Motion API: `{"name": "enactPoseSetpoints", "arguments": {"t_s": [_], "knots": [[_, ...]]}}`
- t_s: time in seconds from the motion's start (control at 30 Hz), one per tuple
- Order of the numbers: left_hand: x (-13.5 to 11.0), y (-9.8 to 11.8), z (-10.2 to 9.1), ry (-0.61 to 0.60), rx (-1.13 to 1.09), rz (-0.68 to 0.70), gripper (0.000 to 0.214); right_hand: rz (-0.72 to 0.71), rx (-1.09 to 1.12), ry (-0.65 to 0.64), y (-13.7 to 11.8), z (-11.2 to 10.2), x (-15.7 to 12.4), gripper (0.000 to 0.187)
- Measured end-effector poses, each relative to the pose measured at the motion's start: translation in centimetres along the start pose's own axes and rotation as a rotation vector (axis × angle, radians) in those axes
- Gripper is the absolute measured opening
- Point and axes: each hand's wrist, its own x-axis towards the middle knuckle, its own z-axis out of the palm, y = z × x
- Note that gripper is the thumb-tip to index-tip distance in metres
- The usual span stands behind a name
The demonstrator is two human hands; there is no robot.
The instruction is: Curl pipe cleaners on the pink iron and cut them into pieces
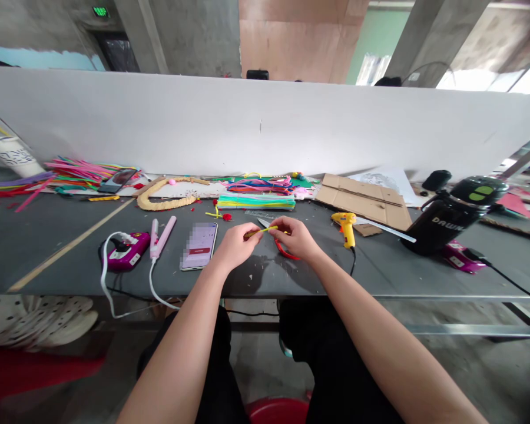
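My left hand [238, 242] and my right hand [298, 237] are close together above the middle of the dark table. Both are closed in a pinch on a short yellow pipe cleaner [268, 229], which spans the small gap between the fingertips. Partly hidden beneath my right hand lies a pair of scissors [287, 252] with red handles, its blades pointing away from me. Just beyond the hands is a bundle of green, yellow and pale blue pipe cleaners [256, 202]. Left of that bundle, a small red flower-like piece [227, 217] rests on the table.
Left of my hands lie a phone [198, 246], a pink hair straightener [162, 237] and a purple power strip [126, 252]. On the right are a yellow glue gun [345, 228], cardboard [364, 200] and a black bottle [450, 215]. A white partition [265, 129] stands behind.
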Motion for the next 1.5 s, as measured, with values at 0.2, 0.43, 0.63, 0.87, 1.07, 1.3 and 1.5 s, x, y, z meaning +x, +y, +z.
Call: {"name": "enactPoseSetpoints", "arguments": {"t_s": [0.2,0.43,0.63,0.87,1.07,1.3,1.5], "knots": [[-0.1,0.5,0.0,-0.005,-0.023,0.058,0.026,-0.030,-0.021,-0.032,-0.5,0.1,-0.2,0.025],[0.0,0.1,-0.1,0.050,0.029,0.064,0.027,0.007,0.100,-0.049,-0.4,0.4,-0.3,0.034],[-0.1,0.0,0.0,0.021,0.005,0.056,0.025,0.083,0.123,-0.095,-0.6,0.4,-0.4,0.027],[-0.1,-0.2,0.1,-0.021,0.045,0.047,0.026,0.059,0.111,-0.099,0.1,0.7,-0.3,0.019],[-0.1,-0.5,0.0,-0.032,0.080,0.014,0.022,0.063,0.101,-0.095,0.9,1.0,-0.2,0.016],[-0.1,-0.5,-0.1,-0.072,0.111,-0.094,0.021,0.210,0.140,-0.066,1.6,0.8,0.1,0.014],[-0.4,-0.2,-0.3,-0.122,0.156,-0.152,0.019,0.250,0.063,-0.103,2.3,0.7,0.1,0.012]]}}
